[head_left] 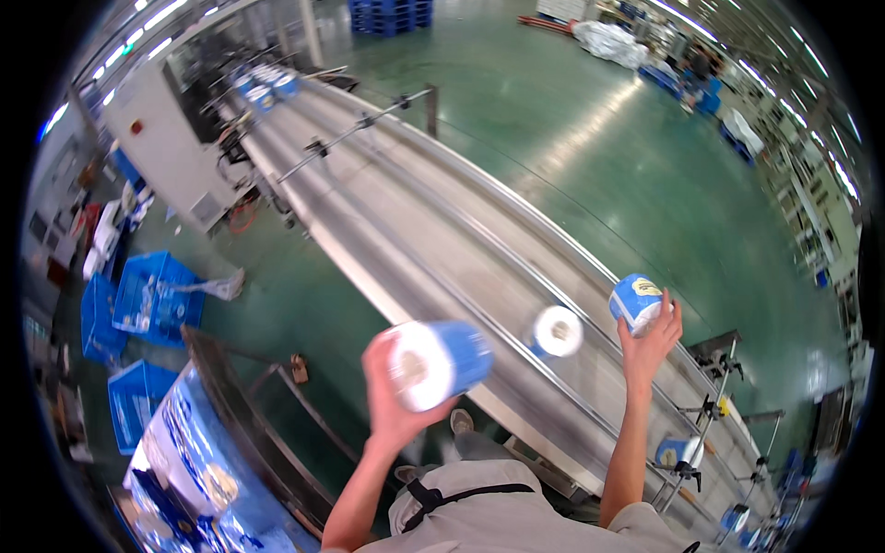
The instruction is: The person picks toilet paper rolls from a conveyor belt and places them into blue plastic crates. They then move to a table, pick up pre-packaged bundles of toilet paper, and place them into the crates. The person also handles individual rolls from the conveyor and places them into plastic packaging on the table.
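My left hand [392, 396] is wrapped round a blue-and-white wrapped paper roll [468, 355], held in the air at the near edge of the conveyor [406, 217]. This roll is blurred, its white end with the core turned toward me. Over the far rail, my right hand [650, 336] grips a second paper roll [636, 297] in blue wrapping with a pale patch. Between my hands, another roll [559, 331] lies on the belt, its white end facing up and touched by neither hand.
More rolls [263, 90] sit at the conveyor's far left end, beside a grey machine cabinet [161, 138]. A further roll [678, 451] is at the lower right near rail clamps [710, 408]. Blue crates [152, 295] and a stack of printed blue film [203, 461] are at left.
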### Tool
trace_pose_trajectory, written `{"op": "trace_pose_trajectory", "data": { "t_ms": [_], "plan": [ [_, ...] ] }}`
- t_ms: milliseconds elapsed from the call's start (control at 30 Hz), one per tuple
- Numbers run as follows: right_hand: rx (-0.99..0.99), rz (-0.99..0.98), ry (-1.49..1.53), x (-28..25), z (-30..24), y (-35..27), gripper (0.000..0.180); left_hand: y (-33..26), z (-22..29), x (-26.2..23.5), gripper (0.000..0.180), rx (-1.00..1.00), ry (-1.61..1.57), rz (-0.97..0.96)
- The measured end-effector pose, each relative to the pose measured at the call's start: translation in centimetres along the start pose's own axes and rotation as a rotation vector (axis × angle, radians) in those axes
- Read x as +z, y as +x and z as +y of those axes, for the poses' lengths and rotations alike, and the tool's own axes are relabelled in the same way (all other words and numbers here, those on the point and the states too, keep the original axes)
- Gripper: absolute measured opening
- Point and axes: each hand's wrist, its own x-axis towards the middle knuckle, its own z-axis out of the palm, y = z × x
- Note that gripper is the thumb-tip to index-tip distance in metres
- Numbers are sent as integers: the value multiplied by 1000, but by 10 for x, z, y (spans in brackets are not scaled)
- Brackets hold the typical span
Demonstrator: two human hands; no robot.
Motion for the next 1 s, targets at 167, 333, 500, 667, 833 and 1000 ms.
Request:
{"op": "trace_pose_trajectory", "data": {
  "t_ms": [167, 333, 500, 667, 833, 1000],
  "plan": [
    [137, -334, -321, 44, 99, -26, 94, 84, 14, 199, 96, 226, -159, -336],
    [136, -436, 2, 82, 116, -18, 88, 111, -19, 328, 80, 266, -146, -350],
    [159, -585, 236, 105, 74, -39, 86, 106, -51, 355, 62, 226, 67, -419],
    [63, -711, -242, 112, 38, -8, 86, 112, -67, 330, 70, 194, 206, -570],
    [139, -562, 181, 167, 34, 70, 100, 88, -105, 303, 71, 352, 310, -499],
    [61, -906, 329, 195, -4, 121, 86, 88, -115, 273, 60, 277, 401, -447]
  ]
}}
